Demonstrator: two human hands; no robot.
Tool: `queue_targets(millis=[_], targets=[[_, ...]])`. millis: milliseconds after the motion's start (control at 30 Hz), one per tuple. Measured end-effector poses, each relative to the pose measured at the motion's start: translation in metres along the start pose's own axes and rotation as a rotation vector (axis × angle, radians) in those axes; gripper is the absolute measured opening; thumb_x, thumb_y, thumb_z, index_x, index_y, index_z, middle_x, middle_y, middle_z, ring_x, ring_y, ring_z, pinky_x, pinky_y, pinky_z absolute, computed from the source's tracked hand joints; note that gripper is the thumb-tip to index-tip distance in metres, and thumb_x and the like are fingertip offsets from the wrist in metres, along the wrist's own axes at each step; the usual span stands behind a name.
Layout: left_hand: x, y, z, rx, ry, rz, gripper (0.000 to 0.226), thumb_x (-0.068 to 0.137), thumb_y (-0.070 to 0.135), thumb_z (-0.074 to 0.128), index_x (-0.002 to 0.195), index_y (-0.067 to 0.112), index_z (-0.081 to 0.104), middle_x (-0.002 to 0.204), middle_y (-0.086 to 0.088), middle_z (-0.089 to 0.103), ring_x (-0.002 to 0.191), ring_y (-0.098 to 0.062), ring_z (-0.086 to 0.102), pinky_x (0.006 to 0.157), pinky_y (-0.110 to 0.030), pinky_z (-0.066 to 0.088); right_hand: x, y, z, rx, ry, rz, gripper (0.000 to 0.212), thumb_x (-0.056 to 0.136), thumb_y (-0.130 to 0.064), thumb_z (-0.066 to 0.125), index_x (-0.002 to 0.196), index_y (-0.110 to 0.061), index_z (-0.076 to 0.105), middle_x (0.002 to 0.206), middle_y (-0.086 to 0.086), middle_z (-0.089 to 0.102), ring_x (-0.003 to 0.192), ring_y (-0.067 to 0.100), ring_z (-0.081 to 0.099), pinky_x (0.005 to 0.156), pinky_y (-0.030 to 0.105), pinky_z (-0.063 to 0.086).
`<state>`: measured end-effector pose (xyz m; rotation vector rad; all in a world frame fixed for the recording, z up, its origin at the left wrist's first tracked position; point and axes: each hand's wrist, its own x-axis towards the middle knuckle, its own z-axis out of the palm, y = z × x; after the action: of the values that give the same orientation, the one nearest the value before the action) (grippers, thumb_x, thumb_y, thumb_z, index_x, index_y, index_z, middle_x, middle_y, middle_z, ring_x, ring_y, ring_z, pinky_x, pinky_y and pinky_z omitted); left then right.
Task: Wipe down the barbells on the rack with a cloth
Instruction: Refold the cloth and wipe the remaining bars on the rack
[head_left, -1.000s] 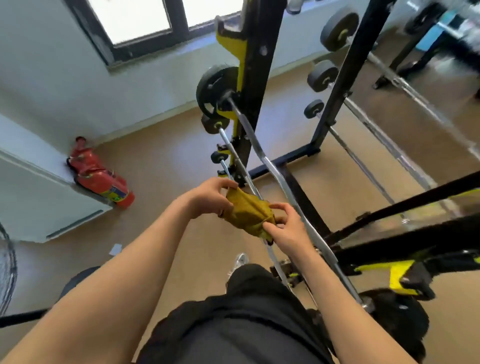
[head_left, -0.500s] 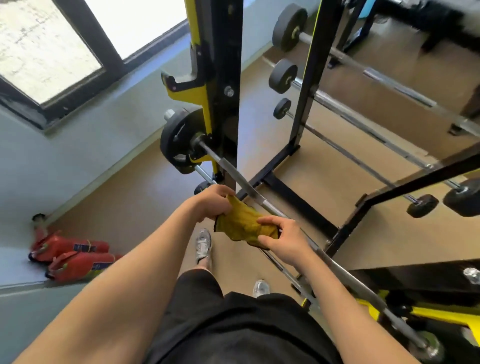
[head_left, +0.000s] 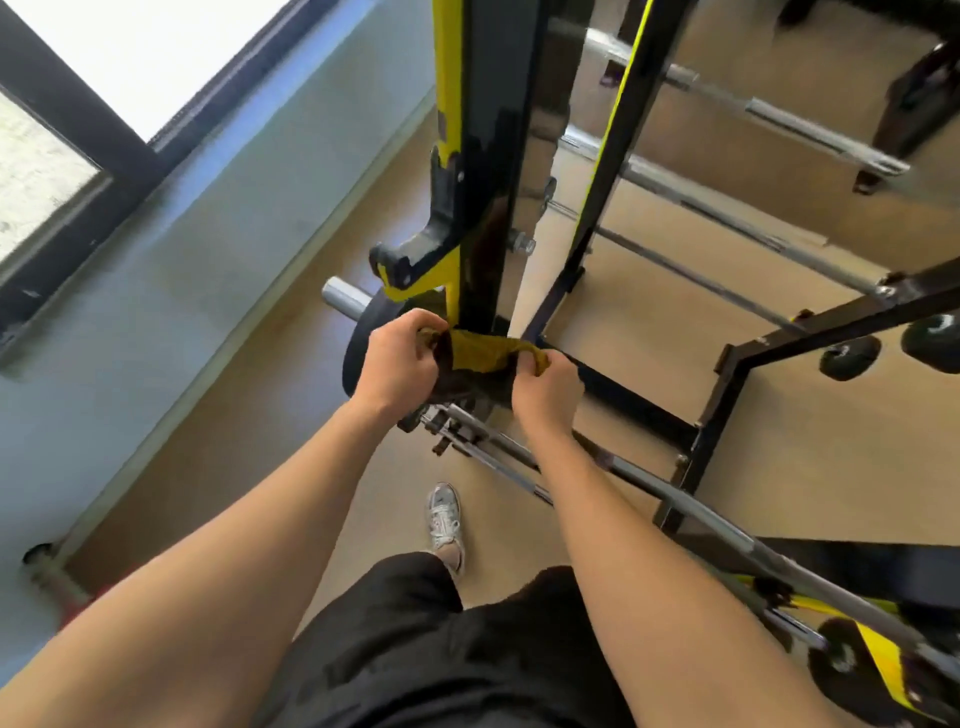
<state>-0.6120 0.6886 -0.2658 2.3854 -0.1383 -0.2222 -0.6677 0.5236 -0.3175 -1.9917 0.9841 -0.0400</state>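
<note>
A mustard-yellow cloth (head_left: 485, 352) is stretched between both hands at the black and yellow rack upright (head_left: 493, 171). My left hand (head_left: 397, 361) grips its left end, beside the black weight plate (head_left: 358, 348). My right hand (head_left: 545, 387) pinches its right end. The cloth lies over the near barbell close to the plate, and the bar's steel shaft (head_left: 691, 512) runs down to the right from under my right wrist. A second thinner bar (head_left: 498, 460) sits just below it. The bar's sleeve end (head_left: 345, 299) sticks out left of the plate.
More barbells (head_left: 727, 223) with small plates (head_left: 849, 356) rest on the far side of the rack. Black frame rails (head_left: 639, 402) cross the tan floor. A grey wall and a window (head_left: 78, 130) stand to the left. My shoe (head_left: 444, 519) is on the floor below.
Both hands have carried the cloth up along the bar to the weight plate at the upright, and spread it wider between them. My view has come closer to the rack.
</note>
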Motion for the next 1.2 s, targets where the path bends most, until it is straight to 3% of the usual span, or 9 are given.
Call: queue_targets(millis=[100,233,333,500,600,700,833,933,1200], targets=[[0.006,-0.011,-0.003,0.181,-0.116,0.199,0.041,0.095,-0.010,0.057,0.125,0.013,0.072,0.123,-0.005,0.071,0.115,-0.024,0.066,0.099,-0.030,0.055,-0.008,-0.004,0.019,-0.060,0.115,-0.135,0.025,0.104,-0.024,0.061,0.126,-0.017,0.052,0.124,0.008,0.060,0.100,0.015,0.061,0.073,0.016,0.048],[0.005,-0.024,-0.001,0.291,-0.365,0.174,0.055,0.094,-0.007,0.061,0.143,0.015,0.051,0.125,-0.007,0.066,0.115,-0.025,0.066,0.093,-0.034,0.061,-0.028,0.018,0.056,-0.715,0.004,-0.654,0.049,0.096,-0.045,0.059,0.132,-0.012,0.053,0.146,0.023,0.046,0.135,0.041,0.044,0.111,0.051,0.041],[0.004,-0.025,0.002,0.308,-0.410,0.145,0.069,0.095,-0.005,0.063,0.154,0.013,0.032,0.128,-0.012,0.066,0.116,-0.028,0.067,0.094,-0.039,0.059,-0.025,0.007,0.078,-0.910,-0.125,-0.566,0.064,0.099,-0.049,0.058,0.142,-0.005,0.041,0.139,0.025,0.055,0.127,0.041,0.056,0.108,0.051,0.044],[0.011,-0.023,0.009,0.384,-0.365,0.230,0.068,0.089,-0.010,0.062,0.150,0.011,0.041,0.140,-0.011,0.061,0.129,-0.028,0.060,0.104,-0.036,0.051,0.003,-0.005,0.076,-0.970,-0.234,-0.638,0.031,0.107,-0.024,0.052,0.134,-0.011,0.044,0.116,0.013,0.071,0.098,0.032,0.073,0.080,0.041,0.057],[0.007,-0.012,0.021,0.427,-0.341,0.285,0.066,0.090,-0.010,0.061,0.150,0.012,0.046,0.140,-0.009,0.060,0.131,-0.026,0.057,0.107,-0.035,0.048,0.005,0.006,0.062,-0.958,-0.233,-0.727,0.032,0.105,-0.025,0.059,0.133,-0.012,0.050,0.112,0.009,0.073,0.091,0.026,0.075,0.075,0.037,0.060],[-0.003,0.008,0.041,0.434,-0.352,0.287,0.059,0.090,-0.010,0.057,0.144,0.015,0.054,0.134,-0.006,0.061,0.124,-0.025,0.057,0.101,-0.036,0.052,0.001,0.030,0.038,-0.903,-0.243,-0.717,0.043,0.099,-0.028,0.069,0.134,-0.011,0.051,0.113,0.011,0.071,0.096,0.029,0.072,0.083,0.042,0.056],[-0.020,0.039,0.076,0.419,-0.431,0.297,0.051,0.087,-0.005,0.063,0.130,0.022,0.063,0.121,-0.001,0.065,0.111,-0.023,0.061,0.092,-0.040,0.057,-0.003,0.071,-0.012,-0.890,-0.209,-0.644,0.027,0.097,-0.025,0.064,0.121,-0.015,0.057,0.104,0.006,0.069,0.093,0.029,0.068,0.092,0.049,0.046],[-0.028,0.060,0.099,0.388,-0.485,0.293,0.040,0.089,0.004,0.070,0.120,0.028,0.063,0.113,0.004,0.063,0.101,-0.020,0.063,0.088,-0.039,0.059,-0.004,0.093,-0.038,-0.970,-0.322,-0.562,0.034,0.097,-0.027,0.060,0.129,-0.018,0.051,0.115,0.004,0.064,0.107,0.027,0.063,0.107,0.058,0.035],[-0.037,0.060,0.119,0.454,-0.366,0.199,0.046,0.087,-0.003,0.071,0.126,0.020,0.066,0.118,-0.001,0.067,0.111,-0.023,0.058,0.090,-0.041,0.058,0.005,0.121,-0.098,-1.181,-0.507,-0.334,0.052,0.098,-0.033,0.062,0.145,-0.017,0.048,0.138,0.010,0.058,0.134,0.033,0.049,0.119,0.072,0.012]])
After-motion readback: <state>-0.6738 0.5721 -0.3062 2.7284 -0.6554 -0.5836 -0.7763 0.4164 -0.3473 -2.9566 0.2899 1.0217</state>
